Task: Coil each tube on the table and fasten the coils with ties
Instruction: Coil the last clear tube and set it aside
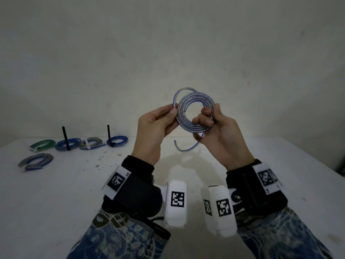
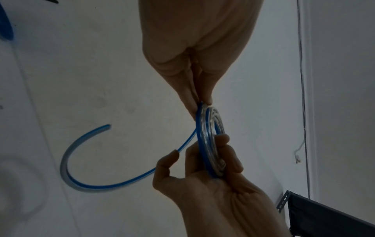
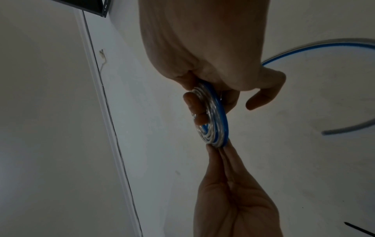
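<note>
Blue-striped clear tube [image 1: 195,112] at frame centre, pinched by left hand [image 1: 155,128] and right hand [image 1: 214,128], nearly coiled; the loose tail needs winding in next.

Five tied coils [image 1: 69,144] at table's [image 1: 261,174] far-left

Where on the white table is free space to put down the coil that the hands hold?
The white table is bare to the right of the right hand, and in the front left below the grey-blue open coil. The far left is crowded: a row of four coiled tubes, two bearing upright black ties.
</note>
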